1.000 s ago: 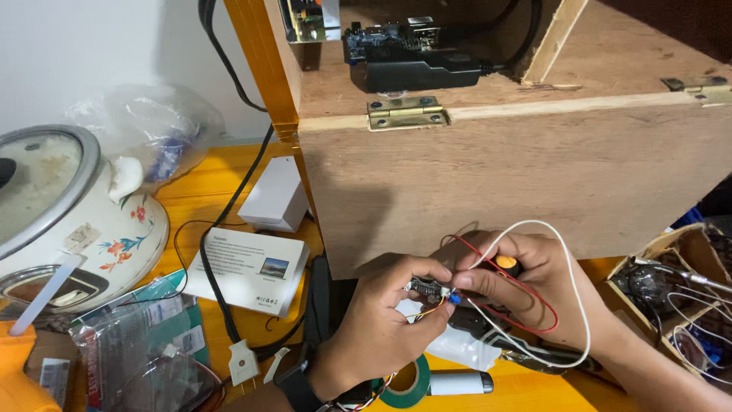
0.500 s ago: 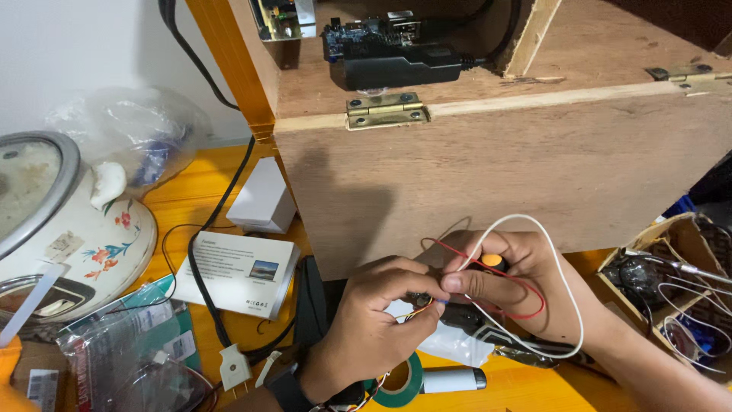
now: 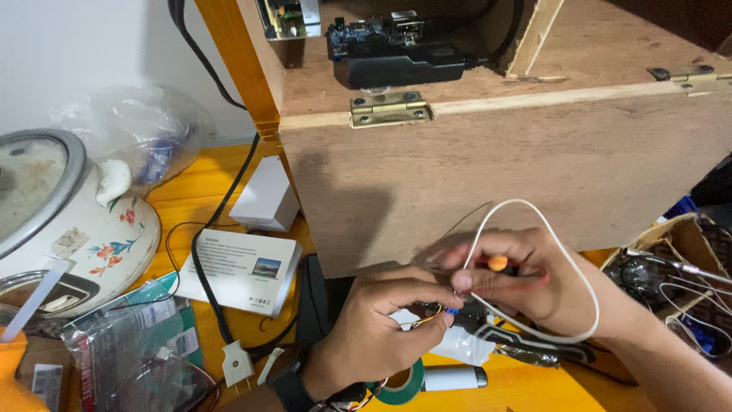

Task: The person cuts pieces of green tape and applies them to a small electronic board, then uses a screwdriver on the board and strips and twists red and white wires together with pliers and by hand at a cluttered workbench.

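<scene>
Rice cooker (image 3: 53, 221) left of wooden box (image 3: 496, 183)

A flowered white rice cooker (image 3: 57, 221) is sitting at the left beside a crumpled clear plastic bag (image 3: 133, 137), while a white box (image 3: 264, 196) and a white booklet (image 3: 242, 268) are lying near the hinged plywood cabinet (image 3: 488, 175).

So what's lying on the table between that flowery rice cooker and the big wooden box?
In the head view, between the rice cooker and the wooden box lie a white booklet, a small white box and a black cable.
</scene>
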